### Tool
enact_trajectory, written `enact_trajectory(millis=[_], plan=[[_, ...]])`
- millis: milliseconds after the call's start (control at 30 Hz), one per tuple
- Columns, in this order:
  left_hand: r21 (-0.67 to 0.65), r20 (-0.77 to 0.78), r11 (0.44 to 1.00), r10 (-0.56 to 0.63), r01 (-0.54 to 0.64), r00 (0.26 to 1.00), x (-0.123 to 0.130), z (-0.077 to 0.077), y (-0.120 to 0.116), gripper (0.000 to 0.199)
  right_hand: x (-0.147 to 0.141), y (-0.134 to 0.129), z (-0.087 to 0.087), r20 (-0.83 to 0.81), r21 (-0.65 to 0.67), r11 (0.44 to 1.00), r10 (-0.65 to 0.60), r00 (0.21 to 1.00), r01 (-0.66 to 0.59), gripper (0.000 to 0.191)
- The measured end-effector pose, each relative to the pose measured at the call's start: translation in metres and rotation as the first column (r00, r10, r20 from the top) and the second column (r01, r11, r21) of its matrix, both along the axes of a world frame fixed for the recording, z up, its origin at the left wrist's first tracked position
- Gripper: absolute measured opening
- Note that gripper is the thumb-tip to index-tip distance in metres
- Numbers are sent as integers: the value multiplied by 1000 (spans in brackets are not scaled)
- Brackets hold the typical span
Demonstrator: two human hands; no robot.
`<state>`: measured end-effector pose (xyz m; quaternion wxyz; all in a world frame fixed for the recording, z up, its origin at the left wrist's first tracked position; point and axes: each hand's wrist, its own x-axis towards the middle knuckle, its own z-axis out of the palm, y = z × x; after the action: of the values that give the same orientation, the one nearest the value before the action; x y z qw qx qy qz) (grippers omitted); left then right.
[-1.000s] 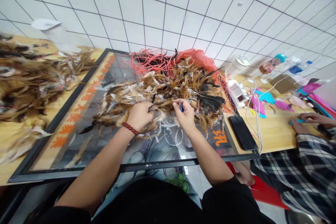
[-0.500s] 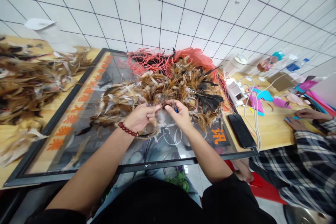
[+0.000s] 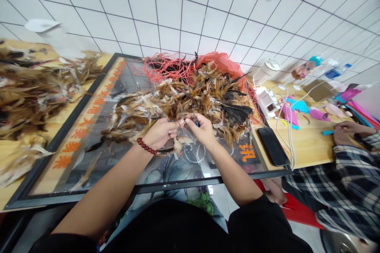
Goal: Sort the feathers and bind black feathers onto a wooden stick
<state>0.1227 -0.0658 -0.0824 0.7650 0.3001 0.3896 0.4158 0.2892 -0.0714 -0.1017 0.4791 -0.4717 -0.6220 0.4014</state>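
My left hand (image 3: pixel 162 133), with a red bead bracelet on its wrist, is closed in a pinch on a small bunch of feathers, its pale fluffy feather (image 3: pixel 178 143) hanging below the fingers. Right beside it, my right hand (image 3: pixel 202 129) is closed too, its thumb and fingertips meeting the left fingertips at a thin reddish strand. A slim blue thing (image 3: pixel 197 123) shows between the right fingers; its kind cannot be made out. Just beyond both hands lies a big heap of brown and black feathers (image 3: pixel 204 97) on a glass panel in a black frame (image 3: pixel 178 187).
Red strings (image 3: pixel 169 69) and a red plastic bag (image 3: pixel 221 63) lie behind the heap. More feathers (image 3: pixel 32 95) cover the table at left. A phone (image 3: pixel 273 147), a white power strip (image 3: pixel 267 102) and cables are at right, near a co-worker's hands (image 3: pixel 344 131).
My hands stay almost in place; the pale fluff below them has shifted and now hangs more clearly. The co-worker's hands have drawn together, leaving a blue piece on the table.
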Motion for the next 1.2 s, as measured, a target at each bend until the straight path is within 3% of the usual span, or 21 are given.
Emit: enact_trajectory(millis=[133, 300, 500, 800, 1200], plan=[[13, 60, 987, 160, -161, 985, -5, 0, 5, 29, 6, -4, 8, 158, 23, 998, 53, 986, -58, 39], [44, 29, 983, 179, -180, 983, -11, 5, 7, 29, 9, -6, 14, 443, 3, 971, 213, 871, -239, 44], [195, -140, 961, 225, -196, 964, -12, 5, 6, 30, 10, -5, 11, 547, 5, 985, 143, 825, -174, 44], [268, -259, 956, 189, -117, 947, -6, 13, 4, 27, 3, -9, 16, 712, -63, 977, 188, 677, -204, 42], [337, -373, 942, 134, 0, 918, -13, -10, 10, 38, 2, -10, 11, 799, -51, 977, 164, 578, -207, 45]])
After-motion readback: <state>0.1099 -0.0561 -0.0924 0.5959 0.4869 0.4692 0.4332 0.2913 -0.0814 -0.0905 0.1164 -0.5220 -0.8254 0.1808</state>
